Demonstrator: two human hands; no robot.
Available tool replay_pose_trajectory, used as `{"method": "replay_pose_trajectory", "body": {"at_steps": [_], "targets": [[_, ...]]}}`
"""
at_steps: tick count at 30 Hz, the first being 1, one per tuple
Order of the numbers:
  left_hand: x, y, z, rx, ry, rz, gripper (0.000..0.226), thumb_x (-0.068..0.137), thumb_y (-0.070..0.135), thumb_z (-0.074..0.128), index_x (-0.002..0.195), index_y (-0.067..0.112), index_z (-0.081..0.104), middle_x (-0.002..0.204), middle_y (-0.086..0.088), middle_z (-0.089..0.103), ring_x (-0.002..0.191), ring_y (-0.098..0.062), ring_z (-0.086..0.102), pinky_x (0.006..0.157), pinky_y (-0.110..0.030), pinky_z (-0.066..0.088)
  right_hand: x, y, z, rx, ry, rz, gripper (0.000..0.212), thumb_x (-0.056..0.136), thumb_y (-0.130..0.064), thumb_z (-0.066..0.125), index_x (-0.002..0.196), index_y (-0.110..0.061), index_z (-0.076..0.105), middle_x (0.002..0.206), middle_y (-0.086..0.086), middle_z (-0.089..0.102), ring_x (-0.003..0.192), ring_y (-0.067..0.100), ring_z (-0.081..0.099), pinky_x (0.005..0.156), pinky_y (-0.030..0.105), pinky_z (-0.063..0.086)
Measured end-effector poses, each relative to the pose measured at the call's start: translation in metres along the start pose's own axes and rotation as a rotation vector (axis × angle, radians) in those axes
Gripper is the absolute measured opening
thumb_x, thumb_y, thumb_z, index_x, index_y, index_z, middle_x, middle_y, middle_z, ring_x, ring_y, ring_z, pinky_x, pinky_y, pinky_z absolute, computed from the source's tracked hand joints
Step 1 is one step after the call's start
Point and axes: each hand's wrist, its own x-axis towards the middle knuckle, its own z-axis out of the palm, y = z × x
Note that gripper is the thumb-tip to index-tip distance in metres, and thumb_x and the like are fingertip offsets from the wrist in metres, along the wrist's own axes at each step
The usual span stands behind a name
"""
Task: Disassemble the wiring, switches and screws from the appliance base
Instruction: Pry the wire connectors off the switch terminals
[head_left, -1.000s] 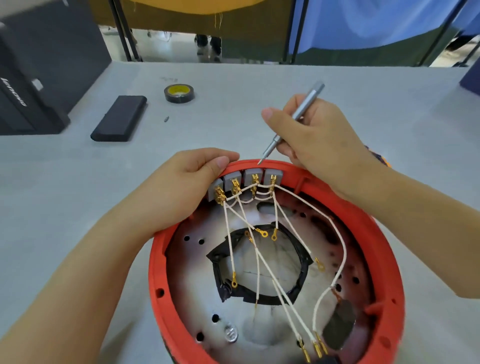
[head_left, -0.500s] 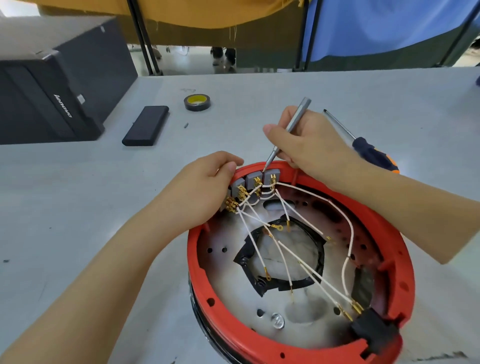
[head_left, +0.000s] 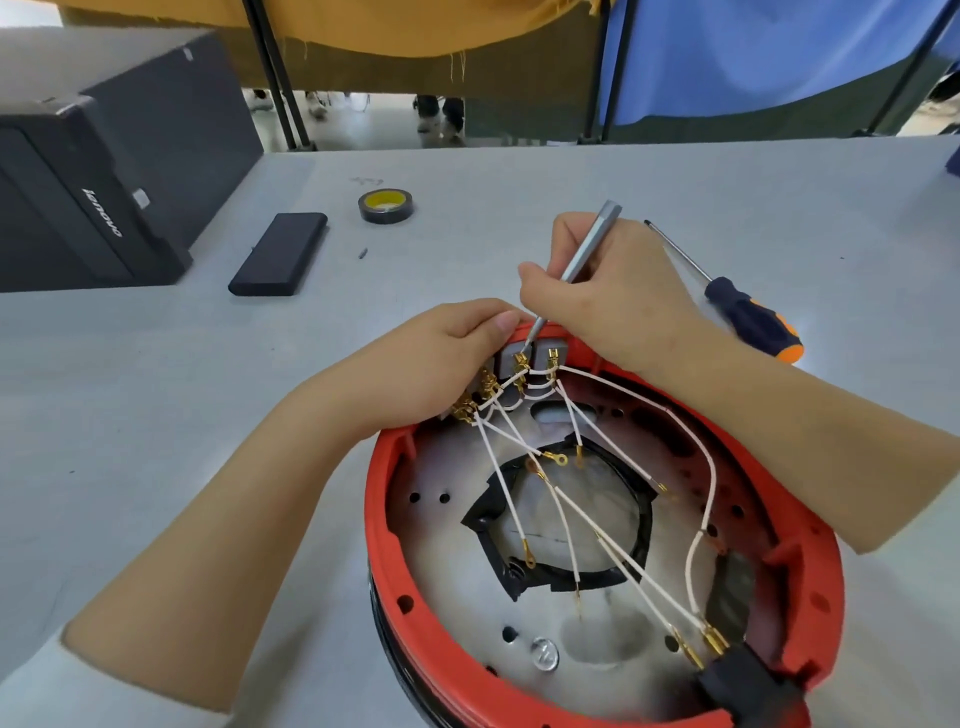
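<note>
Wires (head_left: 561, 499) sprawl loose across the red appliance base (head_left: 384, 525) nearest me; beyond them my left hand (head_left: 415, 364) grips the switch bank (head_left: 511, 358) at the rim. Right hand (head_left: 613, 296) pinches the slim silver screwdriver (head_left: 576, 270), tip at a switch terminal; I reckon a slip could gouge my left thumb or bend a terminal.

Bright, even daylight; soft shadows; sharp center, wide-angle warp at edges.

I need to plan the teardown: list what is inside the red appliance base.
Inside the red appliance base: white wires with gold terminals, grey switches at the far rim, a black ring, a screw. The left hand covers some switches.
</note>
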Motion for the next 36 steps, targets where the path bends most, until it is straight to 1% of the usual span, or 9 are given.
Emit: {"method": "replay_pose_trajectory", "body": {"at_steps": [2, 4, 8, 14, 21, 25, 28, 31, 36], "targets": [[0.002, -0.003, 0.001, -0.01, 0.005, 0.01, 0.026, 0.102, 0.041, 0.033, 0.103, 0.045, 0.059, 0.122, -0.019, 0.061, 0.11, -0.034, 0.058, 0.086, -0.039, 0.047, -0.001, 0.004, 0.001, -0.016, 0.014, -0.017, 0.038, 0.079, -0.013, 0.067, 0.054, -0.018, 0.039, 0.038, -0.013, 0.04, 0.039, 0.003, 0.04, 0.043, 0.009, 0.029], [0.003, -0.004, 0.001, -0.019, 0.009, 0.017, 0.028, 0.102, 0.039, 0.034, 0.108, 0.042, 0.061, 0.119, -0.018, 0.063, 0.112, -0.035, 0.057, 0.092, -0.046, 0.048, 0.0, 0.005, 0.0, -0.036, 0.02, -0.025, 0.037, 0.079, -0.014, 0.067, 0.054, -0.019, 0.04, 0.039, -0.014, 0.04, 0.039, 0.002, 0.042, 0.043, 0.009, 0.03], [0.004, -0.008, 0.001, -0.036, 0.029, 0.038, 0.03, 0.103, 0.036, 0.035, 0.109, 0.04, 0.063, 0.114, -0.013, 0.067, 0.109, -0.032, 0.059, 0.096, -0.049, 0.047, 0.003, 0.006, 0.0, -0.05, -0.001, -0.03, 0.036, 0.079, -0.015, 0.067, 0.054, -0.019, 0.041, 0.04, -0.013, 0.04, 0.041, 0.004, 0.042, 0.044, 0.01, 0.031], [0.005, -0.012, 0.002, -0.059, 0.032, 0.054, 0.029, 0.102, 0.037, 0.035, 0.103, 0.043, 0.064, 0.111, -0.016, 0.066, 0.104, -0.034, 0.059, 0.084, -0.037, 0.044, 0.003, 0.005, -0.001, -0.081, -0.015, -0.055, 0.036, 0.08, -0.016, 0.067, 0.056, -0.017, 0.04, 0.043, -0.009, 0.038, 0.043, 0.005, 0.04, 0.045, 0.011, 0.031], [0.005, -0.012, 0.001, -0.076, 0.042, 0.073, 0.029, 0.102, 0.036, 0.036, 0.099, 0.042, 0.065, 0.107, -0.021, 0.066, 0.097, -0.037, 0.061, 0.08, -0.041, 0.045, -0.002, 0.003, 0.0, -0.155, 0.01, -0.11, 0.039, 0.082, -0.019, 0.067, 0.056, -0.019, 0.039, 0.048, -0.007, 0.038, 0.046, 0.007, 0.043, 0.048, 0.01, 0.032], [0.004, -0.012, 0.001, -0.08, 0.042, 0.062, 0.029, 0.102, 0.037, 0.036, 0.101, 0.039, 0.065, 0.106, -0.022, 0.066, 0.096, -0.038, 0.062, 0.084, -0.05, 0.049, -0.003, 0.002, -0.003, -0.188, 0.041, -0.138, 0.039, 0.081, -0.02, 0.067, 0.056, -0.02, 0.038, 0.047, -0.008, 0.037, 0.046, 0.006, 0.042, 0.048, 0.01, 0.031], [0.005, -0.011, 0.002, -0.081, 0.046, 0.068, 0.028, 0.102, 0.036, 0.036, 0.099, 0.041, 0.064, 0.11, -0.022, 0.065, 0.099, -0.036, 0.061, 0.083, -0.042, 0.048, -0.006, 0.0, -0.002, -0.207, 0.036, -0.158, 0.04, 0.082, -0.021, 0.067, 0.056, -0.022, 0.036, 0.046, -0.009, 0.037, 0.046, 0.006, 0.043, 0.048, 0.01, 0.031], [0.005, -0.01, 0.001, -0.071, 0.048, 0.067, 0.028, 0.102, 0.037, 0.036, 0.099, 0.042, 0.063, 0.106, -0.022, 0.065, 0.083, -0.034, 0.062, 0.066, -0.038, 0.049, -0.008, 0.0, -0.002, -0.207, 0.063, -0.174, 0.041, 0.082, -0.021, 0.066, 0.056, -0.023, 0.035, 0.047, -0.009, 0.036, 0.047, 0.006, 0.043, 0.048, 0.01, 0.032], [0.004, -0.011, 0.001, -0.074, 0.051, 0.064, 0.028, 0.102, 0.036, 0.036, 0.101, 0.039, 0.064, 0.106, -0.022, 0.066, 0.084, -0.034, 0.064, 0.069, -0.038, 0.048, -0.008, 0.0, -0.001, -0.211, 0.071, -0.171, 0.04, 0.082, -0.024, 0.065, 0.056, -0.022, 0.035, 0.047, -0.009, 0.036, 0.047, 0.006, 0.042, 0.049, 0.011, 0.032]]}}
